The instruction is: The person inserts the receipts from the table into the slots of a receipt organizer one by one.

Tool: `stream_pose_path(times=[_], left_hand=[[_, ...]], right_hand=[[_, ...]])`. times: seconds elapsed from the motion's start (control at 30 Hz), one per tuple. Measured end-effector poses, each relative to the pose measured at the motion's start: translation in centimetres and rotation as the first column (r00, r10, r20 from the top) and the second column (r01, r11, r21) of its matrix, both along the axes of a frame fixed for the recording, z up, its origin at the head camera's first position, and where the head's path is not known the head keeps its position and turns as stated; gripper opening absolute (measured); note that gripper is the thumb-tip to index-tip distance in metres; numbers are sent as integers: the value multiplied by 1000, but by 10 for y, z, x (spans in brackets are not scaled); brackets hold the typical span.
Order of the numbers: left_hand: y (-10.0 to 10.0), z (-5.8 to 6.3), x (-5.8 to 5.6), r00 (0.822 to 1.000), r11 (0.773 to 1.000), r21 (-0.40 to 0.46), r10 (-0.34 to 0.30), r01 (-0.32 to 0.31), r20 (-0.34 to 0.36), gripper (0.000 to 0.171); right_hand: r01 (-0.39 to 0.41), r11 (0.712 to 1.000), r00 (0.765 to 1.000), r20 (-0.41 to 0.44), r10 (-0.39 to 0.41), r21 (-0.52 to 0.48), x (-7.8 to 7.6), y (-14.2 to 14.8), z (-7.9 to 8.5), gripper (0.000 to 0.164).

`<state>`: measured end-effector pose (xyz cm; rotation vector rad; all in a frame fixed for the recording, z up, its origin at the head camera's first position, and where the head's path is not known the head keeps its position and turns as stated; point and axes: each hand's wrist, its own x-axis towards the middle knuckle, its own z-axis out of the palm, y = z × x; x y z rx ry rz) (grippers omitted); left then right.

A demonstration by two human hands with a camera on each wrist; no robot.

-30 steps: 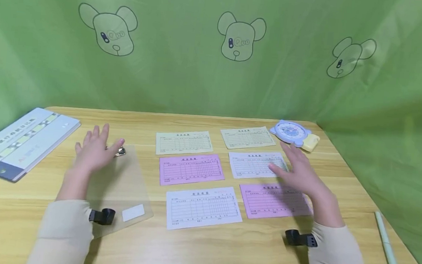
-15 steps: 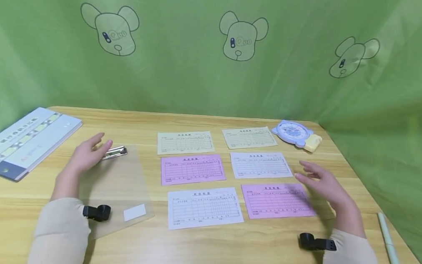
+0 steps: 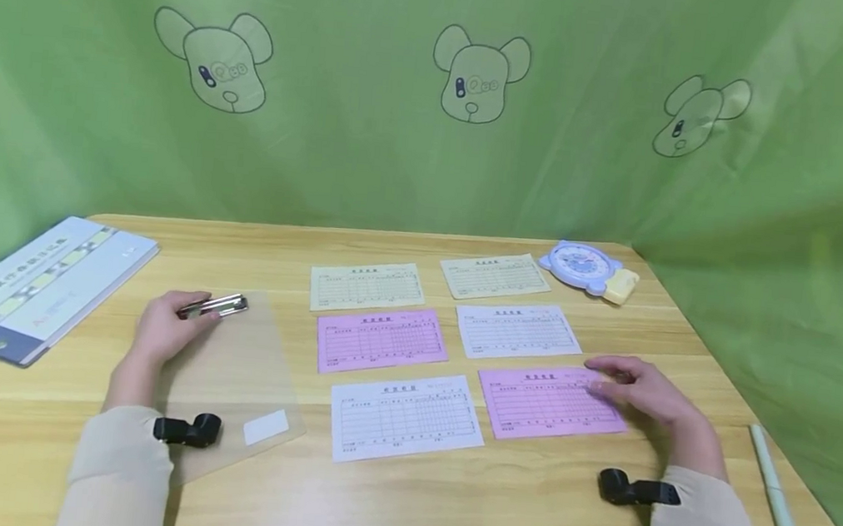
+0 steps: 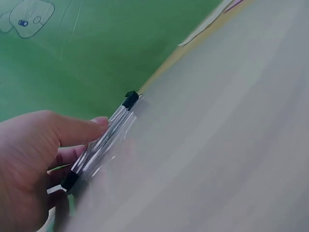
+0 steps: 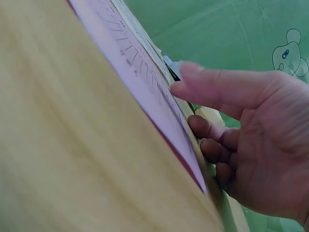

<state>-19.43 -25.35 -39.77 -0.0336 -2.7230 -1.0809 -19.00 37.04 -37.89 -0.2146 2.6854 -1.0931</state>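
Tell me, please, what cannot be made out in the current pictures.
Head: the left end of the long silver metal clip, partly covered by the left hand.
Head: fine print on the pink rectangular paper slip nearest the right hand, too small to read.
Right wrist: whether the thumb touches that slip; the angle leaves it unclear.
Left wrist: the lower end of the translucent rectangular clipboard, cut off by the frame.

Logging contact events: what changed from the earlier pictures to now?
The left hand came down and now grips the silver metal clip of the translucent clipboard. The right hand lowered, shifting rightward to the right edge of the nearer pink paper slip; contact is unclear. All six slips and the round blue clock stayed put.
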Motion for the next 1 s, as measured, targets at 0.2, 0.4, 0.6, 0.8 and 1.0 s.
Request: stream_pose_path(times=[0.2, 0.4, 0.6, 0.8, 1.0], left_hand=[[1, -4, 0, 1000, 997, -75, 27, -27, 0, 43], [2, -6, -1, 999, 993, -110, 40, -40, -3, 41], [2, -9, -2, 999, 987, -151, 52, -53, -13, 40], [2, -10, -1, 998, 986, -152, 62, -63, -14, 40], [4, -9, -2, 998, 986, -154, 65, -66, -11, 40]], right_hand=[[-80, 997, 997, -7, 80, -3, 0, -5, 0, 52], [-84, 996, 996, -2, 84, 19, 0, -10, 4, 42], [-87, 994, 996, 1, 87, 61, -2, -14, 8, 29], [-92, 988, 996, 25, 90, 126, -3, -19, 13, 25], [-40, 986, 999, 26, 36, 165, 1, -19, 15, 37]])
